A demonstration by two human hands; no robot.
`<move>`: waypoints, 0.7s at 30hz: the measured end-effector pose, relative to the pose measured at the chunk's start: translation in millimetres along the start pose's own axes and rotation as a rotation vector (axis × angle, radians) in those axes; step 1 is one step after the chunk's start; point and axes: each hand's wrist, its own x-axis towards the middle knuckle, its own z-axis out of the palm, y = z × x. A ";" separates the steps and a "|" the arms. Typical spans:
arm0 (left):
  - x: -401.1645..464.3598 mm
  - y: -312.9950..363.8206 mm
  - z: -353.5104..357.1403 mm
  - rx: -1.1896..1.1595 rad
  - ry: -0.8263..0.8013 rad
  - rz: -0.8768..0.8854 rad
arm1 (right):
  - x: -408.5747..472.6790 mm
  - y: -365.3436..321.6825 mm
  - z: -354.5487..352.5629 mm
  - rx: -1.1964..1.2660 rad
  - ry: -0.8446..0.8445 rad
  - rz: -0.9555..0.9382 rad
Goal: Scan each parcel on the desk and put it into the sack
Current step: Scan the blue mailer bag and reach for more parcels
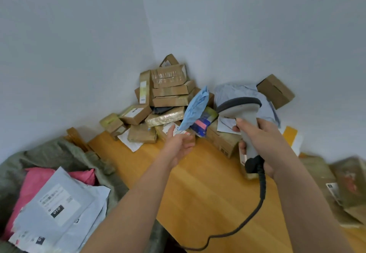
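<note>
- Head view: right hand (263,139) gripped the scanner (244,122) by its handle, head aimed toward the pile; black cable (257,209) trailed over the desk (198,183).
- Left hand (178,143) pinched the lower end of a blue bag (195,108), raised above the desk before the boxes (170,88) in the corner.
- Sack (65,153) stood left of the desk, grey mailer (57,203) and pink mailer (33,183) inside.

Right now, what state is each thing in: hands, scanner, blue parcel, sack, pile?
left hand: pinching the blue parcel's lower end
blue parcel: lifted, tilted, above the desk
right hand: gripping the scanner handle
scanner: raised, head toward the pile
sack: open, mailers inside
parcel pile: stacked in the corner
</note>
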 end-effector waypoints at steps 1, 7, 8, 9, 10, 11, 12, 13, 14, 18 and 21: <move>6.5 4.8 6.1 -0.010 -0.020 -0.009 | 5.5 -1.2 -1.5 -0.002 0.005 0.004; 50.2 18.1 33.6 -0.049 -0.063 -0.084 | 29.6 3.3 -16.6 -0.030 0.029 0.015; 57.4 19.7 35.8 -0.038 -0.069 -0.096 | 33.0 4.3 -17.7 -0.028 0.043 0.023; 63.4 21.2 37.3 -0.021 -0.077 -0.109 | 36.2 4.9 -18.6 -0.030 0.054 0.028; 68.6 22.5 38.9 -0.015 -0.096 -0.114 | 39.4 5.3 -19.2 -0.036 0.061 0.030; 73.3 23.1 39.6 -0.012 -0.117 -0.121 | 42.3 5.8 -19.4 -0.044 0.066 0.034; 75.9 24.2 40.4 -0.022 -0.128 -0.134 | 44.9 6.2 -19.2 -0.053 0.074 0.039; 76.7 24.3 40.9 -0.022 -0.128 -0.150 | 47.1 6.7 -18.6 -0.053 0.085 0.046; 76.0 23.6 41.1 -0.020 -0.131 -0.156 | 48.6 7.4 -18.0 -0.044 0.095 0.054; 81.4 13.4 28.7 0.085 -0.105 -0.140 | 55.6 10.6 -14.2 -0.004 0.135 0.082; 91.0 -1.7 0.8 0.301 -0.062 -0.106 | 61.6 9.4 -10.1 0.009 0.157 0.071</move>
